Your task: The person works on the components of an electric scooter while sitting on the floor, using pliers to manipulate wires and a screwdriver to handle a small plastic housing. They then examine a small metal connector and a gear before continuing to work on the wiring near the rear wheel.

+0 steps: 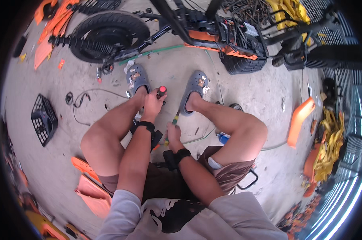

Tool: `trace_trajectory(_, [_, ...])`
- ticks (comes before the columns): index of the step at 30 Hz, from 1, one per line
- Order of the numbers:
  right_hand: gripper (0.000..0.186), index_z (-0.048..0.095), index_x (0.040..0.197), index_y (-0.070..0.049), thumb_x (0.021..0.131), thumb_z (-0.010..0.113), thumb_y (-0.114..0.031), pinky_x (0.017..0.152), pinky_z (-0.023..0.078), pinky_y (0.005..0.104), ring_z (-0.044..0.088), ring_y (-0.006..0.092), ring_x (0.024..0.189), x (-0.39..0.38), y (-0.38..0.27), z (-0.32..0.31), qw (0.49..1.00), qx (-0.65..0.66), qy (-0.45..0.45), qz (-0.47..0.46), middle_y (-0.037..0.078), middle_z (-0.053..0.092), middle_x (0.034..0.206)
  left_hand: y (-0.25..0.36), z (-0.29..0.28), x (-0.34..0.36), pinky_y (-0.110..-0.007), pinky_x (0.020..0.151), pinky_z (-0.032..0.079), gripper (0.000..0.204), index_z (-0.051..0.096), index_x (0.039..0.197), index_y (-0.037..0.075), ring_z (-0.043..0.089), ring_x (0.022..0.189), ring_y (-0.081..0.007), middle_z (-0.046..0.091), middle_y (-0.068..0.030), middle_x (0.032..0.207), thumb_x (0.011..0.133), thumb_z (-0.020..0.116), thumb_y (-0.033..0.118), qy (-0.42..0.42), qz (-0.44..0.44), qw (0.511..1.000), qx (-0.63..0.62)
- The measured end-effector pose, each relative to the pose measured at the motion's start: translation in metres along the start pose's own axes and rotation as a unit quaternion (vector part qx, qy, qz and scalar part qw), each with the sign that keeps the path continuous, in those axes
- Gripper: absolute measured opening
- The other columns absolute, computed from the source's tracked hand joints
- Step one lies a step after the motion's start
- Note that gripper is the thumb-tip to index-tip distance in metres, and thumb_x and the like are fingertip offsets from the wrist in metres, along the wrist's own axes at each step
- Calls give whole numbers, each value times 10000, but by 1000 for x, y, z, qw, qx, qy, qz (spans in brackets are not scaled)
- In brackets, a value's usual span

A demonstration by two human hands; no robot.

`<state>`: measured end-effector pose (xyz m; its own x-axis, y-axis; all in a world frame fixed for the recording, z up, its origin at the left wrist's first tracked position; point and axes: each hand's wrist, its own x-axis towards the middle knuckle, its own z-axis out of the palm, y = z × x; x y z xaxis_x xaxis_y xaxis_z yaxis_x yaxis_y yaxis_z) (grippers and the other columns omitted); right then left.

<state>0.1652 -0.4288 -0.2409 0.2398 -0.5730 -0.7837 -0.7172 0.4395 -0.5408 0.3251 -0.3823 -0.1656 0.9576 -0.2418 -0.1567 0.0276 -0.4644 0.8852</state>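
My left hand [152, 105] is closed around a dark tool handle with a round red end [162, 91]. It is held just inside my left shoe; its working end is hidden, so I cannot tell its kind. Lower and to the right, my right hand [173, 133] grips a tool with a yellow-and-green handle [176, 119], which shows above and below the fist. A thin dark part reaches from it toward the right shoe. Both hands are between my bent knees, low over the concrete floor. Grey clogs [195, 87] are on my feet.
A partly stripped two-wheeler frame lies ahead, with a black tyre [109, 36] and an orange-trimmed, wired body [233, 44]. Around me are a black plastic basket-like part [44, 119], a thin cable [74, 108] and an orange panel [301, 122]. Yellow parts [329, 148] pile up at right.
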Motion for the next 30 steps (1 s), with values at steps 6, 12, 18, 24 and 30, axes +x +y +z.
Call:
trace_trajectory(6, [527,518,1230,-43,759,652,-236,725,499,342,624,238,763,-98,-163,-24,910,-119,-27,-397,131,632,845,-9,-11,4,-433,715,510,325,667,1033,55,641,780,-383,654,-205,785,749,740,197,-48,41,996,57])
trace_trajectory(12, [634,493,1260,-112,702,661,-361,725,508,479,631,413,830,-135,-258,-46,748,-368,-57,-550,214,621,987,-27,-22,19,-404,676,498,335,675,994,35,644,722,-350,658,-205,782,748,757,246,-78,43,995,38])
trace_trajectory(18, [650,476,1283,-106,711,654,-357,696,512,483,633,407,825,-99,-223,-51,768,-357,-55,-529,220,606,1012,-8,-24,17,-382,680,500,347,676,1020,31,652,730,-328,663,-196,786,762,752,250,-102,70,985,118])
trace_trajectory(24, [658,476,1303,-131,713,662,-356,663,510,474,626,394,789,-73,-186,-55,769,-386,-14,-510,206,597,940,-14,-17,24,-391,685,507,293,685,992,38,653,730,-339,664,-186,766,766,719,223,-137,93,977,135])
trace_trajectory(30, [685,486,1300,-130,692,686,-373,667,518,467,628,391,780,-72,-182,-57,785,-285,-7,-550,203,593,926,-8,-25,25,-394,694,512,304,686,974,30,662,743,-333,668,-188,777,757,722,241,-130,57,978,155])
